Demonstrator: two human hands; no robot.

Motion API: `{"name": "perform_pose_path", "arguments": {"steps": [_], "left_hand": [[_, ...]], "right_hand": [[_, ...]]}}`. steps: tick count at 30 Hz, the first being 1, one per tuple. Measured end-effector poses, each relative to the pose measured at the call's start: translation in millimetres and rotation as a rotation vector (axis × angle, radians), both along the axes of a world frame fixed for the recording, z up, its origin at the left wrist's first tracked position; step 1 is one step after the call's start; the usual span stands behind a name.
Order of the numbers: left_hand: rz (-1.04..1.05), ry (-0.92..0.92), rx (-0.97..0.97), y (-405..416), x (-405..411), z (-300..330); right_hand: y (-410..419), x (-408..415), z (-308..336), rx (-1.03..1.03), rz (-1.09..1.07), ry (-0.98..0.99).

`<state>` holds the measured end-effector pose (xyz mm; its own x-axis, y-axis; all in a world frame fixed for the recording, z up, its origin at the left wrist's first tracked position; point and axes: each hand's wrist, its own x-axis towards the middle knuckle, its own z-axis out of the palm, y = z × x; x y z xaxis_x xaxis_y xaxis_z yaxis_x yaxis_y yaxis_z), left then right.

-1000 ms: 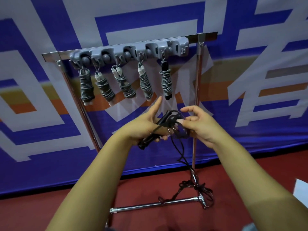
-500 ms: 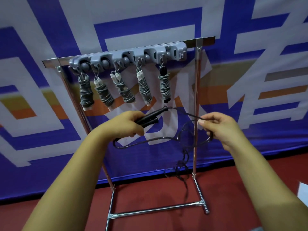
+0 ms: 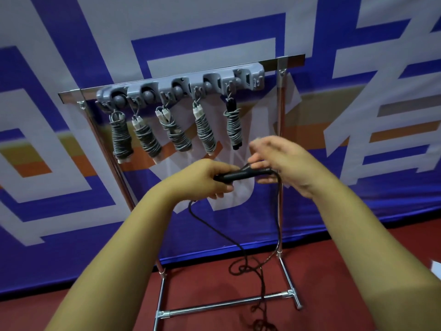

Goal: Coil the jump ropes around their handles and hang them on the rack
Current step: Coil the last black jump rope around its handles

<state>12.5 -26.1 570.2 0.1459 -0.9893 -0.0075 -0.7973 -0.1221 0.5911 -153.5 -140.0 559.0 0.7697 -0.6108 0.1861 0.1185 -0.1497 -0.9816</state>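
Blue banner behind rack (image 3: 279, 144); left hand (image 3: 210, 179) grips black handles (image 3: 238, 174) (rope dangling).

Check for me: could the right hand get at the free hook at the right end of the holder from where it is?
Probably yes. The right hand is below that free hook with open space between; the nearest hung rope sits left of that path. The hand is busy with the black rope, though.

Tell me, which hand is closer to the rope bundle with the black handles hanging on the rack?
Right. The right hand sits just below and right of that black-handled bundle. The left hand is lower and further left, gripping the black handles.
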Motion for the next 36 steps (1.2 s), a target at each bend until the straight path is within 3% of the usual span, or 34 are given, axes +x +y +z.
{"name": "perform_pose_path", "arguments": {"steps": [2,4,9,13,15,23,31,36], "left_hand": [[0.025,-0.039,-0.055,-4.2,-1.8,-1.0],[0.032,-0.059,-0.112,-5.5,-2.0,-1.9],[0.167,0.029,-0.308,0.3,6.7,-2.6],[0.322,0.580,-0.503,11.5,22.0,-5.5],[0.284,0.731,-0.526,13.9,22.8,-7.1],[0.021,1.038,-0.632,4.8,-8.8,-2.8],[-0.066,0.888,-0.678,-6.8,-35.1,3.0],[-0.008,0.809,-0.689,-9.6,-38.8,7.2]], "right_hand": [[-0.1,3.5,1.0,-0.464,-0.065,0.248],[-1.9,7.1,-1.2,-0.687,-0.053,0.379],[-6.6,-2.1,-3.5,-0.495,-0.041,0.231],[-20.5,-15.0,-6.1,-0.275,-0.106,0.039],[-21.9,-14.8,-8.4,-0.277,-0.064,0.003],[-1.5,9.2,-9.2,-0.344,-0.071,-0.089],[20.7,24.0,-7.1,-0.100,0.013,-0.177],[15.8,16.4,-8.9,-0.208,-0.035,0.126]]}}
